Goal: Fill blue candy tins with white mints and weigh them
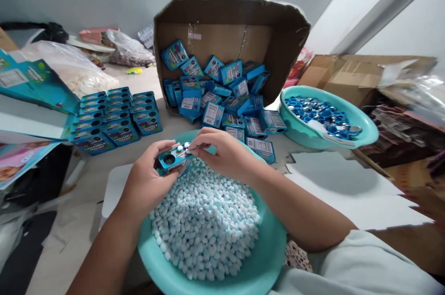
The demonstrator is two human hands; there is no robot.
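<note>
A small blue box (175, 158) with a round dark hole in its top is held in my left hand (149, 179), thumb on the near side and fingers on the far side. My right hand (219, 151) has its fingertips pinched at the right end of this box, where a few small white candies (183, 147) rest on the top. Both hands are over the far part of a round turquoise basin (274, 258), which holds a heap of pale blue and white candies (208, 216).
A cardboard box (229, 35) on its side spills blue boxes (212, 114). Rows of blue boxes (121, 132) stand at left, beside an opened display carton (38, 82). A second turquoise basin (295, 130) at right holds blue caps (323, 114). White cardboard (347, 188) lies before it.
</note>
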